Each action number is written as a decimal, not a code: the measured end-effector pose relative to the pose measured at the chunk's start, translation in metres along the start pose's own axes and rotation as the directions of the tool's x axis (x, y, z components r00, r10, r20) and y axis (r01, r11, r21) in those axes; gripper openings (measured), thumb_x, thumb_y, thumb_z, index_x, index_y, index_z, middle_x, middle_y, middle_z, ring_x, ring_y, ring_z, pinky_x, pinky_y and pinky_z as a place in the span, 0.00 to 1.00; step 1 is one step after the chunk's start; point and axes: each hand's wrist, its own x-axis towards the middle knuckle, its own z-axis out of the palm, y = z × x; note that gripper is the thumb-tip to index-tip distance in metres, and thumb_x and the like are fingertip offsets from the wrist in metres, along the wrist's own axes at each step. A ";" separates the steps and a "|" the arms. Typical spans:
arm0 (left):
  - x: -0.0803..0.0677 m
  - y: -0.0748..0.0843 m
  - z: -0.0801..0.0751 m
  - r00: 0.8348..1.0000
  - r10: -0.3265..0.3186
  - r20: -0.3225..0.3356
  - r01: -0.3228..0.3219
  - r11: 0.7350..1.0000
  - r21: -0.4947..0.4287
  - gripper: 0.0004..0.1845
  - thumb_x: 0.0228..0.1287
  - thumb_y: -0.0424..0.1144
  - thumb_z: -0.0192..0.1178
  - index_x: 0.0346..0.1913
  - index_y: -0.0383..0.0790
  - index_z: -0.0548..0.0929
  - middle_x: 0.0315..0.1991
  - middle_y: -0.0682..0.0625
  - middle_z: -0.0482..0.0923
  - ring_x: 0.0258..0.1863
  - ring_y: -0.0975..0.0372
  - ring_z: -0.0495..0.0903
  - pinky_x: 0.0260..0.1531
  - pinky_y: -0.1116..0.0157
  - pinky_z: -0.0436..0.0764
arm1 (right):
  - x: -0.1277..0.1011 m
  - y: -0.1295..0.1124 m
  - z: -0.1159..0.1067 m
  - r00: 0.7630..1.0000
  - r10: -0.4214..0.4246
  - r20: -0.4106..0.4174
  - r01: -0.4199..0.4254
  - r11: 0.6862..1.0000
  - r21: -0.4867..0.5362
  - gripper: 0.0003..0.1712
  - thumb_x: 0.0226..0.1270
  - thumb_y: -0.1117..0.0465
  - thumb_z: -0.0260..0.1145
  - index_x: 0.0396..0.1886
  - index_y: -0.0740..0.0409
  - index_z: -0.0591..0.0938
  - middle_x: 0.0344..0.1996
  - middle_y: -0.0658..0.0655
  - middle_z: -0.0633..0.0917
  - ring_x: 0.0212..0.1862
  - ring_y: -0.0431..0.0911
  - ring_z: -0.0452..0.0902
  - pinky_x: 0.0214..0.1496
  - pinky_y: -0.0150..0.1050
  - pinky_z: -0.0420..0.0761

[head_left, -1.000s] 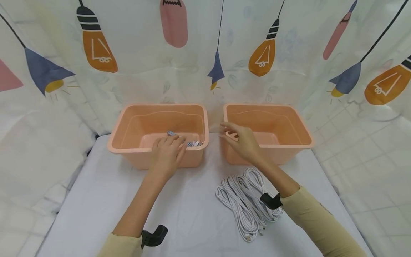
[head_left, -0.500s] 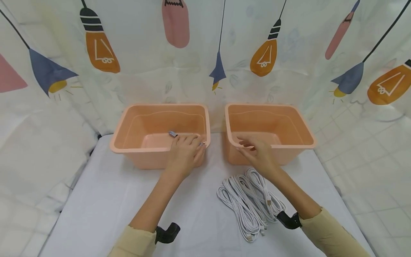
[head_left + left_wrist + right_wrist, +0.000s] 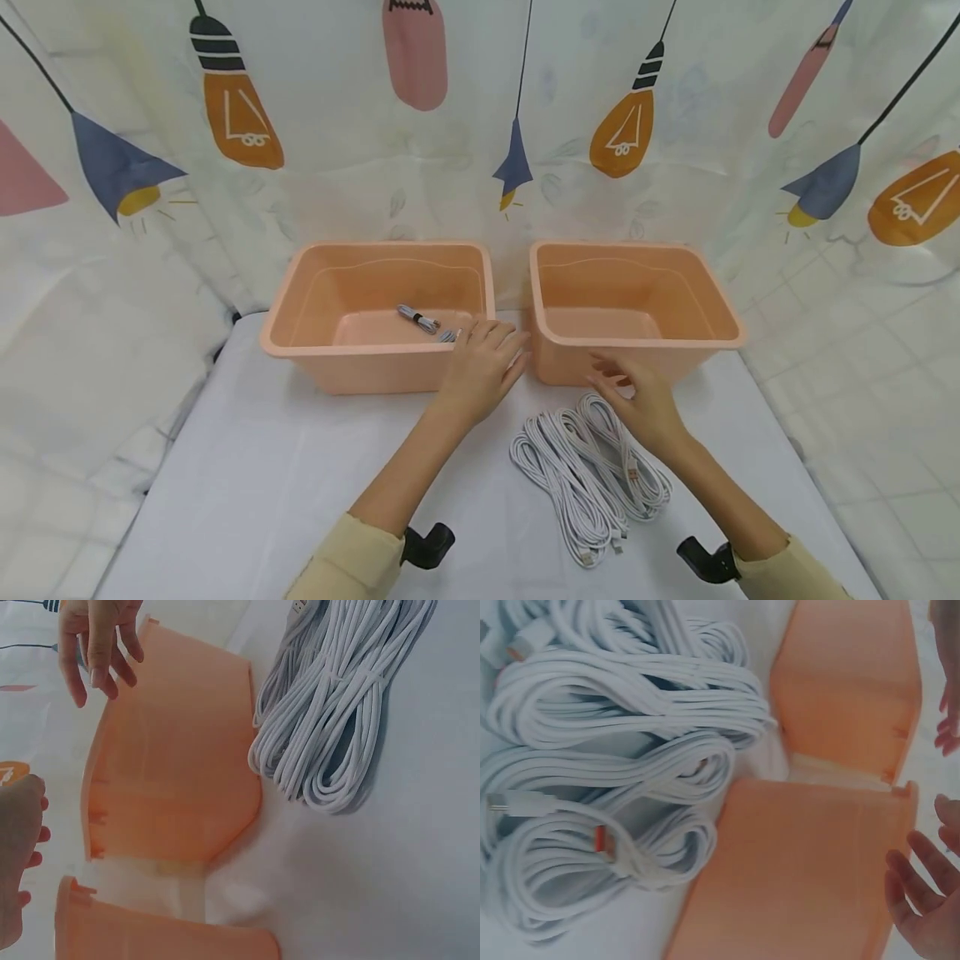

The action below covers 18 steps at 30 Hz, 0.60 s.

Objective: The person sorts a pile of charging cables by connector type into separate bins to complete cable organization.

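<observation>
My left hand [image 3: 483,367] hovers over the front right corner of the left peach bin [image 3: 337,354], fingers loosely bent and holding nothing. Inside that bin lie a thin grey cable bundle with a dark tie [image 3: 418,318] and another small cable bundle [image 3: 448,336], the latter partly hidden by my fingers. My right hand [image 3: 641,404] is in front of the right peach bin [image 3: 705,343], thumb and fingers apart with nothing between them. Just below it, several coiled white USB cables [image 3: 570,483] lie on the table; their plugs show up close in the right wrist view.
The two bins stand side by side at the back of the white-covered table [image 3: 300,467], a narrow gap between them. No contents show in the right bin. A printed curtain [image 3: 450,183] with lamp and bulb pictures hangs right behind.
My left hand has moved right, from over the left bin's middle to its right corner, uncovering the grey cable bundle. My right hand has drawn down and right, away from the right bin's rim.
</observation>
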 end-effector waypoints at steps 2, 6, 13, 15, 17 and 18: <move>0.003 0.004 0.004 1.000 0.016 -0.012 -0.016 1.000 0.002 0.13 0.76 0.42 0.63 0.57 0.43 0.87 0.54 0.47 0.86 0.59 0.52 0.81 0.69 0.44 0.73 | -0.005 0.007 0.000 0.999 -0.024 -0.030 0.024 1.000 -0.014 0.22 0.65 0.72 0.74 0.58 0.66 0.85 0.46 0.64 0.91 0.44 0.58 0.89 0.41 0.54 0.87; 0.010 0.011 0.011 0.999 0.044 -0.007 -0.044 0.999 -0.003 0.12 0.77 0.41 0.62 0.57 0.44 0.87 0.55 0.48 0.86 0.59 0.52 0.81 0.69 0.44 0.74 | -0.017 0.018 0.002 0.998 -0.034 -0.059 0.032 0.998 -0.045 0.24 0.62 0.74 0.75 0.59 0.65 0.85 0.44 0.62 0.91 0.41 0.58 0.89 0.38 0.49 0.87; 0.022 0.020 0.021 0.993 0.117 -0.014 -0.116 0.993 0.029 0.14 0.76 0.42 0.64 0.59 0.43 0.87 0.56 0.47 0.87 0.59 0.53 0.82 0.67 0.49 0.77 | -0.037 0.036 0.006 0.999 0.043 -0.032 -0.046 0.996 -0.080 0.26 0.61 0.74 0.76 0.60 0.66 0.84 0.45 0.65 0.91 0.42 0.60 0.89 0.37 0.56 0.87; 0.025 0.022 0.023 0.990 0.138 -0.030 -0.136 0.990 0.038 0.14 0.75 0.42 0.66 0.58 0.43 0.86 0.56 0.47 0.87 0.58 0.53 0.83 0.67 0.50 0.77 | -0.042 0.041 0.008 0.997 0.073 -0.019 -0.075 0.993 -0.086 0.26 0.62 0.73 0.76 0.60 0.66 0.83 0.45 0.65 0.91 0.42 0.61 0.89 0.38 0.56 0.87; 0.028 0.024 0.026 0.987 0.155 -0.040 -0.153 0.988 0.035 0.13 0.75 0.41 0.66 0.57 0.43 0.86 0.55 0.47 0.86 0.59 0.53 0.83 0.67 0.50 0.77 | -0.046 0.046 0.009 0.995 0.101 -0.009 -0.101 0.991 -0.092 0.25 0.62 0.73 0.76 0.60 0.67 0.83 0.45 0.66 0.90 0.43 0.61 0.88 0.38 0.56 0.87; 0.029 0.025 0.028 0.986 0.161 -0.043 -0.159 0.987 0.029 0.13 0.75 0.40 0.66 0.57 0.42 0.86 0.55 0.47 0.86 0.59 0.53 0.83 0.67 0.50 0.77 | -0.048 0.049 0.010 0.993 0.115 -0.005 -0.115 0.989 -0.096 0.25 0.62 0.72 0.76 0.60 0.67 0.83 0.45 0.66 0.90 0.43 0.61 0.88 0.38 0.56 0.87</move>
